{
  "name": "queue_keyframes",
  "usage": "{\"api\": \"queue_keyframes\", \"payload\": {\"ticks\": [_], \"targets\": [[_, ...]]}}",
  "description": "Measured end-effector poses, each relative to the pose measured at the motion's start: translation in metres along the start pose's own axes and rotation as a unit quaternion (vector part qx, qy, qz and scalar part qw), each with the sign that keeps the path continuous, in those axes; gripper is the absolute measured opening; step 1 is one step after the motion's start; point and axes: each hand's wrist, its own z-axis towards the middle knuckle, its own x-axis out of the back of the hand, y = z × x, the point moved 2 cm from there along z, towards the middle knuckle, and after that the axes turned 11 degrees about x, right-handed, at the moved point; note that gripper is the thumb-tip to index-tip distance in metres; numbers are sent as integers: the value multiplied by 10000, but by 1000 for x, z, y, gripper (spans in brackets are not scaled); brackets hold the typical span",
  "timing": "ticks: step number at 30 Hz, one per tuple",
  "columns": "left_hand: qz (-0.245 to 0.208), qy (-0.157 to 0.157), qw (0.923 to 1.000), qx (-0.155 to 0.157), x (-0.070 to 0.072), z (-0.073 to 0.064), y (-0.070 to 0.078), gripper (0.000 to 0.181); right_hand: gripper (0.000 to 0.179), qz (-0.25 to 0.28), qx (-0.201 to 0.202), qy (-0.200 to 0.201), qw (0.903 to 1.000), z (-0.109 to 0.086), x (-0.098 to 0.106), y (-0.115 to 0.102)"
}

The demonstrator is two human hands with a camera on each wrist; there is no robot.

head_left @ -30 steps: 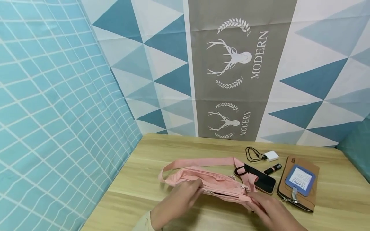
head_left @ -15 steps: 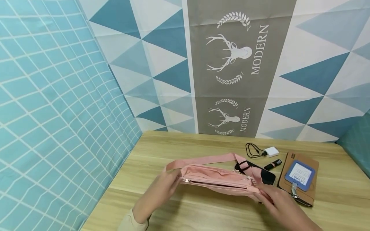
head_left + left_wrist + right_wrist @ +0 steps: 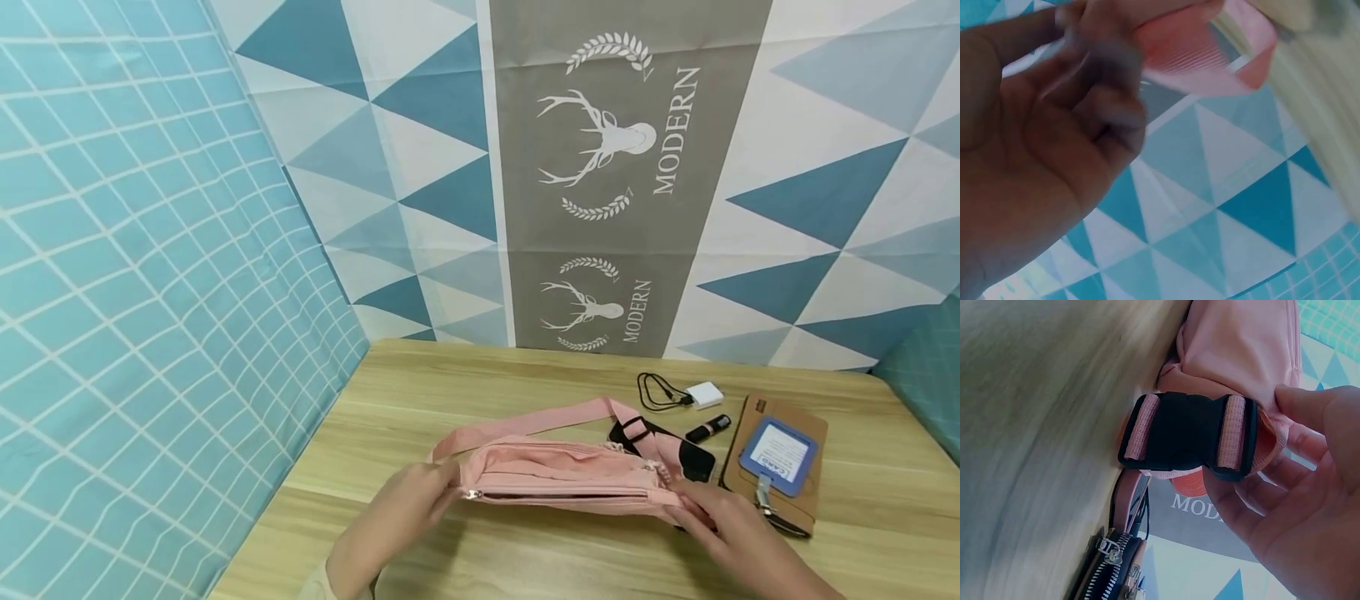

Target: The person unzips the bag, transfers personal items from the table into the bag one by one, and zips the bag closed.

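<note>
One pink zippered fabric bag (image 3: 566, 475), ends held by left hand (image 3: 416, 497) and right hand (image 3: 720, 518). Brown rectangular case (image 3: 802, 510), right of bag.

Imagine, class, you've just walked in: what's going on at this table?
A person grips a pink bag, left hand at one end, right hand at the other. A dark gap shows along its front zip. Near the right hand lie a flat black item, partly hidden, and a brown case bearing a blue badge.

Free strip along table (image 3: 352, 433) left edge to back-left corner; second lane between brown wallet (image 3: 810, 504) and right edge. Obstacles: pink strap (image 3: 540, 420) crossing phone (image 3: 697, 462), black tube (image 3: 708, 428) just beside; white adapter (image 3: 705, 395) near back edge.
</note>
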Motion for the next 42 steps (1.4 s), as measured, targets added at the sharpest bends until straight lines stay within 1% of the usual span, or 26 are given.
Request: {"api": "queue_keyframes", "payload": {"ticks": [2, 3, 5, 7, 8, 9, 10, 12, 14, 15, 17, 19, 22, 25, 27, 29, 32, 33, 34, 36, 39, 41, 42], "targets": [[286, -200, 9989, 305, 2, -1, 6, 23, 36, 4, -24, -78, 10000, -2, -2, 0], [577, -227, 9975, 343, 4, 0, 10, 24, 36, 36, -26, -119, 9999, -2, -2, 1], [1097, -3, 9937, 240, 6, 4, 21, 28, 38, 39, -39, -159, 9999, -2, -2, 1], [1574, 233, 9873, -2, 6, 11, 35, 32, 39, -38, 17, -126, 9999, -1, -2, 1], [1723, 298, 9843, -220, 4, 16, 42, 33, 40, -62, 55, -99, 9999, 0, -2, 1], [1763, 315, 9828, -457, 1, 21, 49, 33, 40, -87, 80, -74, 9999, 0, -1, 1], [1781, 319, 9810, -702, -3, 26, 55, 34, 40, -61, 81, -75, 9999, 1, -1, 0], [1780, 100, 9778, -1097, -13, 36, 64, 36, 40, 4, 110, -53, 9999, 2, -1, -2], [1710, -160, 9756, -1370, -23, 47, 70, 37, 40, 148, 125, -41, 9998, 2, 0, -3], [1617, -289, 9759, -1435, -28, 52, 72, 36, 40, 222, 130, -36, 9997, 2, 1, -4], [1396, -502, 9775, -1500, -35, 61, 73, 33, 40, 270, 216, 56, 9994, 2, 2, -6], [1142, -614, 9797, -1527, -39, 68, 74, 33, 39, 237, 262, 137, 9993, 2, 3, -6], [669, -730, 9835, -1514, -43, 74, 72, 32, 37, -2, 364, 309, 9989, 2, 4, -5], [120, -898, 9851, -1459, -45, 79, 71, 30, 35, -379, 479, 597, 9963, 3, 5, -4], [-244, -1061, 9839, -1421, -45, 82, 69, 30, 35, -664, 601, 852, 9923, 3, 5, -3], [-498, -1293, 9810, -1358, -43, 82, 67, 31, 36, -991, 778, 1065, 9863, 6, 6, -4], [-548, -1666, 9759, -1300, -39, 81, 66, 29, 41, -1455, 1145, 1331, 9737, 12, 6, -7], [-496, -1751, 9754, -1247, -38, 80, 65, 29, 41, -1598, 1253, 1403, 9691, 14, 5, -8], [-393, -1772, 9765, -1161, -36, 79, 64, 29, 43, -1724, 1314, 1438, 9656, 16, 5, -10], [-197, -1708, 9804, -960, -31, 78, 63, 30, 43, -1935, 1365, 1489, 9601, 20, 4, -14], [-23, -1533, 9856, -709, -25, 76, 59, 32, 39, -2215, 1086, 1325, 9600, 26, 4, -22], [-113, -1471, 9866, -693, -23, 76, 57, 33, 35, -2432, 983, 1355, 9554, 28, 3, -31], [-215, -1475, 9862, -716, -22, 76, 56, 32, 34, -2482, 1040, 1483, 9516, 29, 2, -36]]}}
